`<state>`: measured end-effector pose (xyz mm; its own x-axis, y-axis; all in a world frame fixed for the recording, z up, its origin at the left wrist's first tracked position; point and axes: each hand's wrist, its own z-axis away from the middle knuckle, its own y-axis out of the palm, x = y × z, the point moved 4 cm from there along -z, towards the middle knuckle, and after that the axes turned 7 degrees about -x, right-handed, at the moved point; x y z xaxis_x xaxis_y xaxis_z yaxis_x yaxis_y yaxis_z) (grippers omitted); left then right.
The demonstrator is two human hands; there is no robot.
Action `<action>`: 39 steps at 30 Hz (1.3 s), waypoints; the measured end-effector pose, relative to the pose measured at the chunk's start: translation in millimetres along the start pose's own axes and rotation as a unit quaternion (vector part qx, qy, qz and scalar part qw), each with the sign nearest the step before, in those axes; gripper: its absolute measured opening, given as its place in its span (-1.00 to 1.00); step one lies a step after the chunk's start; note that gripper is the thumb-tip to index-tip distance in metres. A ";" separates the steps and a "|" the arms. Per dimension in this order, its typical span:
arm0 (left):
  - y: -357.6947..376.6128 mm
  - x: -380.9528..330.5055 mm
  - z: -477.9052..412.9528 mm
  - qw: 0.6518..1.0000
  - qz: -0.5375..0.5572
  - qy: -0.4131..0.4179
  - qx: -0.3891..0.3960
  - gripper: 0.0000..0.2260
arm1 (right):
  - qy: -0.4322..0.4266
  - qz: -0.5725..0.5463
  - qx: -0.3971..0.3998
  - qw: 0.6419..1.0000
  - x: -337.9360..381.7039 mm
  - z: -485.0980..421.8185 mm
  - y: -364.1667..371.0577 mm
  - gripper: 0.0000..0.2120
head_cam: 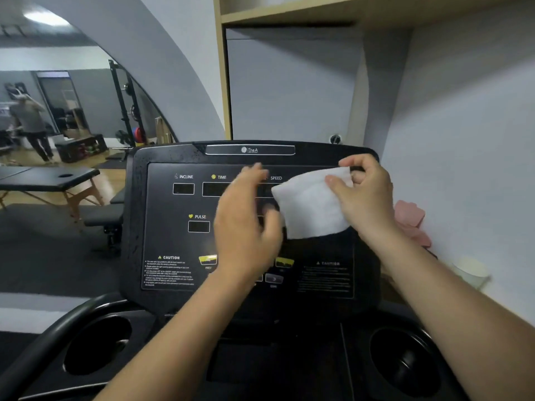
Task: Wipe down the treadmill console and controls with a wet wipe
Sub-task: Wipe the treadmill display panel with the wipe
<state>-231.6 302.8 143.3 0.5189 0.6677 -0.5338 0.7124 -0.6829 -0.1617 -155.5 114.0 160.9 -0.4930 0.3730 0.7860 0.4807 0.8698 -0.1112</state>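
plainly the black flat-panel treadmill console (162, 227) is broad; the white rectangular wet wipe (309, 206) hangs before its right side, pinched at the top edge by the right grip (362, 195). the left grip (246, 227) hovers open, blurred. so slight a pinch could drop it.

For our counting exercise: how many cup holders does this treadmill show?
2: one cup holder at the lower left, the other at the lower right. None looks hidden.
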 end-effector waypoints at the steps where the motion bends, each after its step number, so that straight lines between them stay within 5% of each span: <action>1: 21.1 -8.5 11.3 0.985 -0.072 0.143 0.071 -0.52 | -0.022 0.020 -0.020 0.999 -3.3 -6.6 2.9 -0.78; 2: 44.9 -9.7 23.4 0.958 -0.120 0.214 0.148 -0.45 | -0.049 0.047 -0.034 0.997 -7.3 -12.0 5.0 -0.77; 4: 82.7 0.3 39.1 0.925 -0.205 0.198 0.251 -0.36 | -0.149 0.173 -0.063 0.972 -11.5 -15.7 7.5 -0.69; 7: 105.4 22.0 46.5 0.905 -0.272 0.181 0.271 -0.33 | -0.361 0.289 -0.102 0.881 -13.7 0.3 5.7 -0.68; 9: 106.4 32.0 48.9 0.896 -0.279 0.212 0.274 -0.35 | -0.455 0.285 -0.016 0.843 -27.2 24.8 9.2 -0.66; 14: 108.5 28.9 12.5 0.891 -0.269 0.270 0.246 -0.50 | -0.346 0.441 0.150 0.815 -68.5 18.7 16.2 -0.45; 17: 117.1 15.9 -28.1 0.908 -0.271 0.252 0.197 -0.54 | -0.324 0.477 0.142 0.804 -52.4 -12.7 22.5 -0.42; 21: 124.6 25.0 -33.5 0.886 -0.342 0.245 0.197 -0.44 | -0.317 0.509 0.149 0.787 -50.9 -19.1 21.6 -0.39; 31: 93.5 41.5 129.7 0.887 -0.310 0.239 0.245 -0.43 | -0.324 0.480 0.223 0.784 -123.0 114.3 -24.5 -0.35; 39: 123.8 28.6 7.8 0.884 -0.341 0.241 0.210 -0.44 | -0.332 0.491 0.179 0.785 -67.7 -2.8 3.5 -0.37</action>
<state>-132.3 235.0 101.6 0.2500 0.9459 0.2066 0.7513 -0.0549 -0.6577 -118.4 90.9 109.0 -0.3380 0.9035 -0.2637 0.6900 0.0473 -0.7222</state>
